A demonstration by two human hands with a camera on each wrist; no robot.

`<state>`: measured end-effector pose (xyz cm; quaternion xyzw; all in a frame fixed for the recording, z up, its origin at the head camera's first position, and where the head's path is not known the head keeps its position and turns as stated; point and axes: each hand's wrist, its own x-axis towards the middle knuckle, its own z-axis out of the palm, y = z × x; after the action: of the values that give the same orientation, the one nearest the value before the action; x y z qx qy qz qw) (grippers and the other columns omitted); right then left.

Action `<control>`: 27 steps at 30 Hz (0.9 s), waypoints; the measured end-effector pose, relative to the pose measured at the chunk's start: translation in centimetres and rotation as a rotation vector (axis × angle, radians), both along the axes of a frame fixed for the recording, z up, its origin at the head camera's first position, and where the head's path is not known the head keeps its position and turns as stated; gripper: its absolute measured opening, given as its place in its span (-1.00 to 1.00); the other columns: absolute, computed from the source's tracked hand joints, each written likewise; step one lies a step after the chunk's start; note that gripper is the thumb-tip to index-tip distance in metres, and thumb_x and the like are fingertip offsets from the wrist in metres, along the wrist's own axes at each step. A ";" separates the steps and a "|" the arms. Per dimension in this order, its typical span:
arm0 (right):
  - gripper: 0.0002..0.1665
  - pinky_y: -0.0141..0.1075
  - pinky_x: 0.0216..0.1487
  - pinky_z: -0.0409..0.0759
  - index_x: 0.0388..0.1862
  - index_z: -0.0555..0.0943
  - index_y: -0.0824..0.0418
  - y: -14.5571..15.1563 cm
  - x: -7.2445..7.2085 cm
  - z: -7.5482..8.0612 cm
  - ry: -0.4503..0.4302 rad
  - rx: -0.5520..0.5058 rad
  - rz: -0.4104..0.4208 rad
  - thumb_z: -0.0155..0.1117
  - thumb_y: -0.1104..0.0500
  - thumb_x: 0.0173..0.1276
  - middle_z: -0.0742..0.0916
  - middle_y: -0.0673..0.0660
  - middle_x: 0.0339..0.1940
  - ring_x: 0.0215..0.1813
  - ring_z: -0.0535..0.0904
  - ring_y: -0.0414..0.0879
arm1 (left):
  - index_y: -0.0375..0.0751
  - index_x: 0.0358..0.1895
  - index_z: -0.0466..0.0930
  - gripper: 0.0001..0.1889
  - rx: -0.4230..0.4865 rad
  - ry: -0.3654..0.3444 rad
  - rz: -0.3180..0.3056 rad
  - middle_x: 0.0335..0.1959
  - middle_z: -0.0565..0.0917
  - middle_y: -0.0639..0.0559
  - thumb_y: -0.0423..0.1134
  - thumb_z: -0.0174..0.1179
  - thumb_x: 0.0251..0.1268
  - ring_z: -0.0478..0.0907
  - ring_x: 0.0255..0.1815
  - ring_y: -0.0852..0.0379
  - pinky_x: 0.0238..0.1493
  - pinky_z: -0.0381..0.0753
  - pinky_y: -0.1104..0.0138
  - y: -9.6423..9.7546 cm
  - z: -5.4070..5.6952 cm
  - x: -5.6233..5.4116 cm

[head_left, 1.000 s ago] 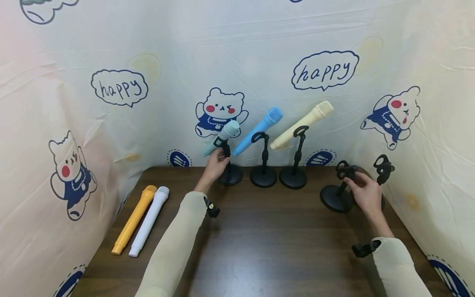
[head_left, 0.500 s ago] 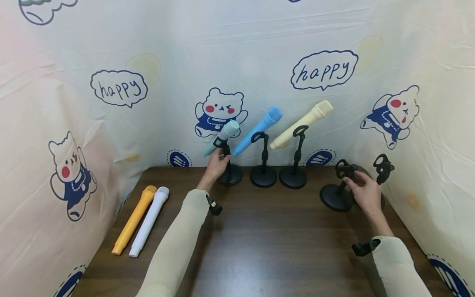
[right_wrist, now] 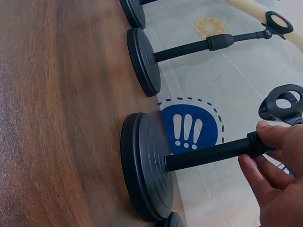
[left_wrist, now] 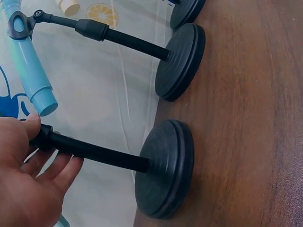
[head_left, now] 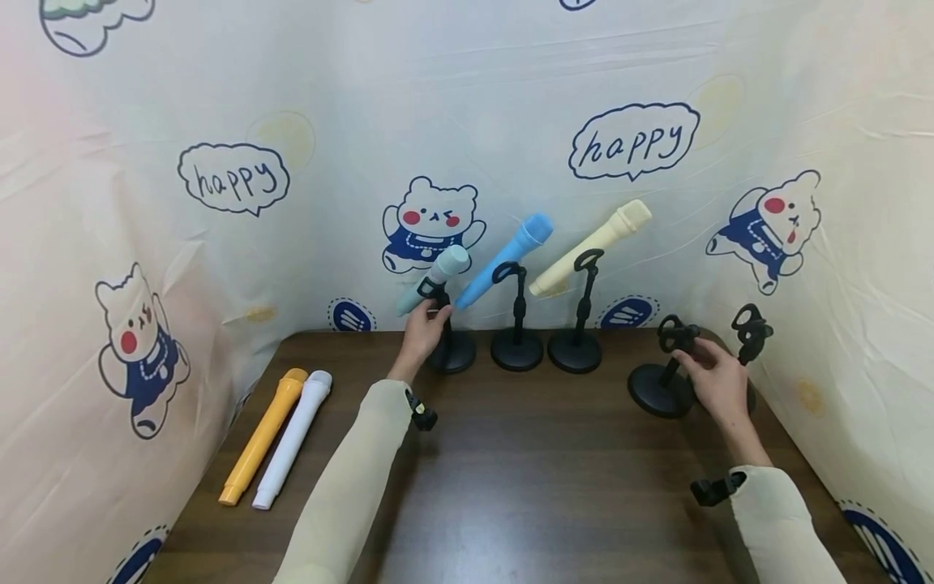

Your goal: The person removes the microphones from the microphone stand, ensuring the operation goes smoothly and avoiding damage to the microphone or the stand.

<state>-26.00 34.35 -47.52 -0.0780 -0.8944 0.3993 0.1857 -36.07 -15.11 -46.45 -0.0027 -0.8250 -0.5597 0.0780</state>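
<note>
My left hand (head_left: 422, 339) grips the pole of a black microphone stand (head_left: 454, 354) at the back of the table. A teal microphone (head_left: 441, 272) leans in that stand's clip. In the left wrist view, the thumb and fingers of my left hand (left_wrist: 33, 177) close round the pole's collar, above the round base (left_wrist: 165, 170). At the right, my right hand (head_left: 718, 383) holds another black stand (head_left: 660, 392) by its upper pole, its ring clip bare. The right wrist view has this clip (right_wrist: 284, 101) just above my thumb.
Two stands between my hands carry a blue microphone (head_left: 507, 259) and a cream microphone (head_left: 591, 247). One more stand (head_left: 752, 332) is partly hidden behind my right hand. An orange microphone (head_left: 263, 438) and a white microphone (head_left: 292, 442) lie at the table's left.
My left hand has shifted the stand with the teal microphone slightly towards me. The right hand stays on its stand, with no clear movement. The head view has tipped a little.
</note>
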 end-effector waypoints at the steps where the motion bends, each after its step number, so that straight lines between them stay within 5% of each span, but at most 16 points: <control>1: -0.37 -0.80 -0.27 0.34 0.41 0.58 0.37 0.0 0.0 0.0 -0.001 0.000 -0.003 0.34 -0.03 0.59 0.75 0.47 0.20 0.17 0.73 0.34 | -0.39 0.41 0.49 -0.50 -0.003 0.008 0.005 0.43 0.55 -0.35 -0.08 0.15 0.67 0.57 0.41 -0.30 0.42 0.60 -0.14 0.0 0.0 0.0; 8: -0.32 -0.75 -0.24 0.39 0.45 0.54 0.33 -0.2 0.3 0.1 -0.044 -0.043 -0.031 0.33 -0.10 0.58 0.74 0.42 0.25 0.19 0.73 0.23 | -0.40 0.23 0.63 -0.59 -0.012 0.068 0.044 0.13 0.73 -0.35 -0.11 0.25 0.61 0.76 0.12 -0.26 0.18 0.74 -0.06 -0.2 -0.4 0.3; 11: -0.32 -0.74 -0.23 0.42 0.45 0.51 0.31 -0.4 0.6 0.2 -0.047 -0.077 -0.069 0.32 -0.11 0.58 0.72 0.37 0.27 0.04 0.71 -0.13 | -0.39 0.16 0.67 -0.62 -0.016 0.096 0.060 0.02 0.75 -0.33 -0.11 0.29 0.58 0.78 0.00 -0.25 0.08 0.76 0.00 -0.4 -0.5 0.7; 15: -0.45 -0.69 -0.28 0.40 0.28 0.57 0.32 -0.9 1.0 0.4 0.028 -0.089 -0.149 0.33 -0.06 0.58 0.75 0.31 0.12 -0.21 0.44 -0.53 | -0.38 0.06 0.71 -0.67 -0.023 0.117 0.074 -0.05 0.77 -0.31 -0.12 0.33 0.54 0.76 -0.11 -0.23 -0.04 0.76 0.11 -0.7 -0.4 1.5; 22: -0.61 -0.57 -0.44 0.47 -0.01 0.70 0.27 -2.5 2.3 0.8 0.117 -0.108 -0.173 0.36 -0.06 0.56 0.73 0.02 -0.32 -0.43 0.53 -0.42 | -0.34 -0.08 0.74 -0.72 -0.044 0.159 0.084 -0.14 0.78 -0.25 -0.13 0.38 0.50 0.73 -0.24 -0.01 -0.17 0.72 0.33 -1.3 -0.6 2.6; 27: -0.71 -0.61 -0.40 0.51 -0.08 0.79 0.21 -4.2 2.7 0.8 0.182 -0.119 -0.115 0.43 -0.02 0.52 0.78 0.00 -0.35 -0.42 0.59 -0.41 | -0.33 -0.14 0.75 -0.74 -0.046 0.201 0.075 -0.20 0.77 -0.23 -0.13 0.39 0.50 0.70 -0.23 -0.02 -0.18 0.72 0.28 -1.6 -0.6 3.6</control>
<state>-23.27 30.10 -46.76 -0.1035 -0.8427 0.4457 0.2837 -32.45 -16.67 -47.02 -0.0298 -0.8253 -0.5340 0.1810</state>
